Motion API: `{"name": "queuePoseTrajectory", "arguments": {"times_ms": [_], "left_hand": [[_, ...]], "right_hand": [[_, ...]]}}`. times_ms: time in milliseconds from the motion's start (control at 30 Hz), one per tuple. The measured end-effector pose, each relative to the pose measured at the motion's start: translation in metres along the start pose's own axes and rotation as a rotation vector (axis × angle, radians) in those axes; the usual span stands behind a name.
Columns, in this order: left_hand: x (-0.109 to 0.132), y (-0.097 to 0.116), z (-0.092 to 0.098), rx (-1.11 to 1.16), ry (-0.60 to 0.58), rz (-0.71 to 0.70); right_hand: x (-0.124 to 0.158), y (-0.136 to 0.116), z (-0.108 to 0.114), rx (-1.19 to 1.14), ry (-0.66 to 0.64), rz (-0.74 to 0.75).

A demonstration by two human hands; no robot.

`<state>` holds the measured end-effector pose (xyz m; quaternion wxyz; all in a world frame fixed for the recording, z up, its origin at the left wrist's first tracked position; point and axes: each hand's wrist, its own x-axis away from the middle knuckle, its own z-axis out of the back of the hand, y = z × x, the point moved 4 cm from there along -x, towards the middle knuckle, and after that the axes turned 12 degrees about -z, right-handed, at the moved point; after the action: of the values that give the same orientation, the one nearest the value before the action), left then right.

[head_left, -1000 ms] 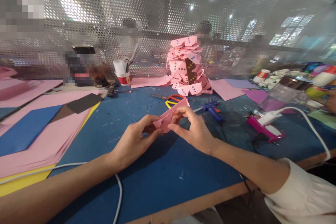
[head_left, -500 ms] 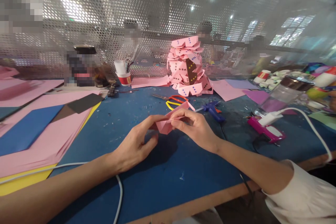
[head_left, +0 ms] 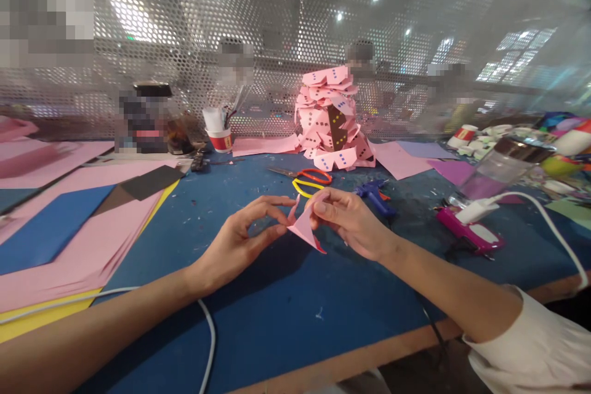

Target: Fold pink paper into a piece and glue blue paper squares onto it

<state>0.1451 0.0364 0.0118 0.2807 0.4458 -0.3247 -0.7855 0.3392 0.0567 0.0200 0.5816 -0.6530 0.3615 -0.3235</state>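
A folded piece of pink paper (head_left: 305, 226) is held up above the blue tabletop, with its flaps standing at angles and one pointed end hanging down. My right hand (head_left: 353, 218) pinches its upper right part between thumb and fingers. At the paper's left corner, the thumb and fingertips of my left hand (head_left: 247, 234) close in and grip the edge. Just beyond the hands lie scissors (head_left: 314, 176) with red and yellow handles. A blue glue gun (head_left: 375, 196) rests to the right of them.
A stack of dotted pink folded papers (head_left: 330, 120) stands at the back. Pink sheets (head_left: 133, 228) and a blue sheet (head_left: 55, 221) lie left. A paper cup (head_left: 218, 139) holds tools. To the right are a magenta power strip (head_left: 468, 233), a white cable (head_left: 554, 221) and a clear jar (head_left: 501, 169).
The folded paper has been turned and tilted, so one end now points down toward me. My right hand has rolled with it, and my left fingers have shifted to its left corner.
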Motion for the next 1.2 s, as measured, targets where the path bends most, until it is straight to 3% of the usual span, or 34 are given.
{"name": "queuePoseTrajectory", "arguments": {"times_ms": [167, 367, 467, 600, 967, 1200], "left_hand": [[0.001, 0.005, 0.000, 0.049, 0.040, 0.032], [-0.002, 0.012, 0.016, -0.200, 0.232, -0.001], [-0.005, 0.012, 0.018, -0.235, 0.244, 0.024], [-0.007, 0.011, 0.019, -0.235, 0.238, 0.077], [-0.010, 0.007, 0.027, -0.314, 0.225, 0.126], [-0.008, -0.003, 0.051, -0.155, 0.411, 0.179]], "right_hand": [[-0.004, -0.002, 0.007, 0.050, 0.087, 0.037], [0.007, -0.022, 0.020, 0.332, 0.450, 0.348], [0.014, -0.026, 0.014, 0.511, 0.441, 0.426], [0.015, -0.021, 0.009, 0.578, 0.384, 0.393], [0.001, -0.004, 0.019, 0.548, 0.427, 0.221], [-0.010, 0.005, 0.035, 0.340, 0.440, 0.145]]}}
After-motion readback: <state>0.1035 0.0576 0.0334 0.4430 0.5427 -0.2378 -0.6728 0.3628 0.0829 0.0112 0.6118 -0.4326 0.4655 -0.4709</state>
